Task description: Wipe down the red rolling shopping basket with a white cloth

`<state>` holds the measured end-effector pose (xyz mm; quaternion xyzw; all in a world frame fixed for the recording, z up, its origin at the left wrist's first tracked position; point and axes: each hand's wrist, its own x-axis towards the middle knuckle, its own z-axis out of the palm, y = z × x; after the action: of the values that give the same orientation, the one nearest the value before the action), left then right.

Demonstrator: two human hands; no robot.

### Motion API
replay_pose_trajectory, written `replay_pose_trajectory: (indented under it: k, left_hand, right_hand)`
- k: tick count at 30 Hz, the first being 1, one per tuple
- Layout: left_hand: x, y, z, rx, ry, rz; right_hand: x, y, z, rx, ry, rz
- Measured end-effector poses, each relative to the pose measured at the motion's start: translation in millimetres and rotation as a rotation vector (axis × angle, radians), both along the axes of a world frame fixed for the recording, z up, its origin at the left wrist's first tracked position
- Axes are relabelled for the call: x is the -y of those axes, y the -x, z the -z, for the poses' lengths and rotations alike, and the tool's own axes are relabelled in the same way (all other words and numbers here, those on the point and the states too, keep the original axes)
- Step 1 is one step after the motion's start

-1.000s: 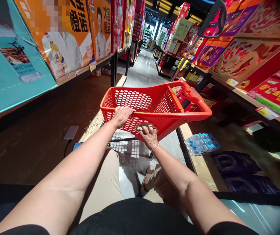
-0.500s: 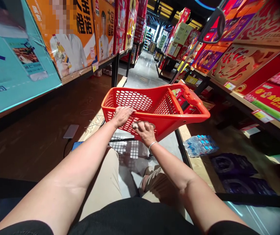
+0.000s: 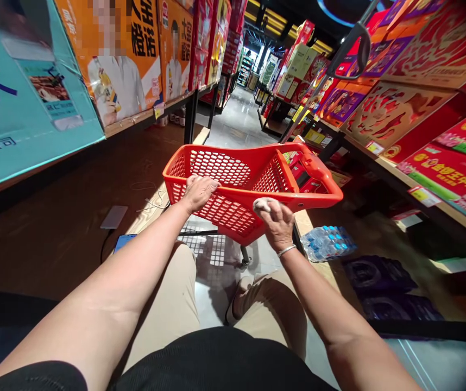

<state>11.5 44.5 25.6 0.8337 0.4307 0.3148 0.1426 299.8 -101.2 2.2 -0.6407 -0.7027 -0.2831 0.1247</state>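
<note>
A red plastic shopping cart (image 3: pixel 253 217) with perforated sides stands crosswise in the aisle before me, its handle to the right. My left hand (image 3: pixel 199 194) is closed over the near rim, towards the left end of the basket. Against the near side, close to the handle end, is my right hand (image 3: pixel 277 220), its fingers curled around a crumpled pale cloth (image 3: pixel 262 205). A bracelet circles the right wrist. The cart's basket holds nothing that I can see.
Shelves of drink cartons (image 3: pixel 125 60) line the left, and red gift boxes (image 3: pixel 453 168) fill the right. Shrink-wrapped water bottles (image 3: pixel 327 243) lie on a low wooden ledge. A white power bank (image 3: pixel 113 217) with a cable rests at lower left. The tiled aisle (image 3: pixel 237 114) runs ahead.
My right hand has moved right and slightly up along the cart's side with the cloth. My left hand keeps its hold on the rim. The view has shifted slightly.
</note>
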Motion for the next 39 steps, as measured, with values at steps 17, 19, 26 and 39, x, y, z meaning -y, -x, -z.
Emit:
replay_pose_trajectory:
  k: [17, 19, 26, 39]
  left_hand:
    - [-0.6, 15.2, -2.8, 0.002, 0.005, -0.018]
    - [-0.3, 18.1, -3.7, 0.007, 0.022, -0.001]
    - [-2.3, 21.3, -0.7, 0.007, 0.001, 0.007]
    - [3.3, 18.5, 1.4, -0.048, -0.052, -0.09]
  right_hand:
    - [-25.0, 74.4, -19.7, 0.126, 0.185, -0.269]
    - [-20.7, 65.1, -13.1, 0.132, 0.203, -0.246]
    - [30.9, 5.2, -56.3, 0.086, 0.02, -0.109]
    - [-29.4, 108.5, -82.2, 0.043, 0.134, -0.136]
